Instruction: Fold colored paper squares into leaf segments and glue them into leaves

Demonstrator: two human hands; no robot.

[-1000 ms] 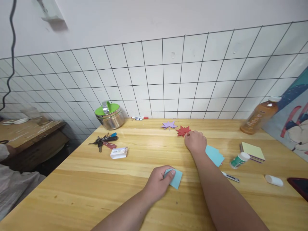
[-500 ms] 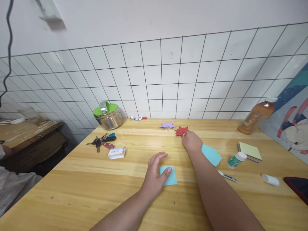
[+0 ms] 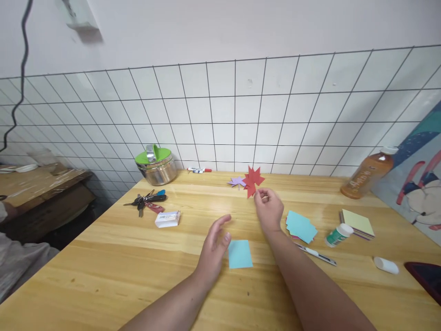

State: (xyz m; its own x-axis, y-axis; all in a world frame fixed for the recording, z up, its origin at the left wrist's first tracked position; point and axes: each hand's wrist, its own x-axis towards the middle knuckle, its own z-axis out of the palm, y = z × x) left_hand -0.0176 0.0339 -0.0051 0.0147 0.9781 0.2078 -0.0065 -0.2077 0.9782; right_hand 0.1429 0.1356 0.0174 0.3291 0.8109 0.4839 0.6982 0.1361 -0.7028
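A wooden table (image 3: 148,264) is spreading beneath me. My left hand (image 3: 212,246) is grasping nothing; my right hand (image 3: 270,210) is holding up the red paper maple leaf (image 3: 253,180) by its pinched base. The light-blue paper square (image 3: 240,254) is lying just beside my left thumb; the purple paper leaf (image 3: 237,182) is lying partly behind the red.

This is looking like a casual indoor craft spot — the view is not settling between home and shop. White tiles (image 3: 220,110) are covering the lower wall (image 3: 193,110), with plain paint (image 3: 241,27) showing above. On the wooden counter (image 3: 138,276), paper leaves (image 3: 253,180), coloured sheets (image 3: 301,226) and a cutter (image 3: 317,254) are suggesting handicraft — while keys (image 3: 151,199), a pot (image 3: 159,171) and a bottle (image 3: 368,174) are adding an everyday note. At the far left, another person's sleeve (image 3: 24,257) is showing near a second counter (image 3: 34,188).
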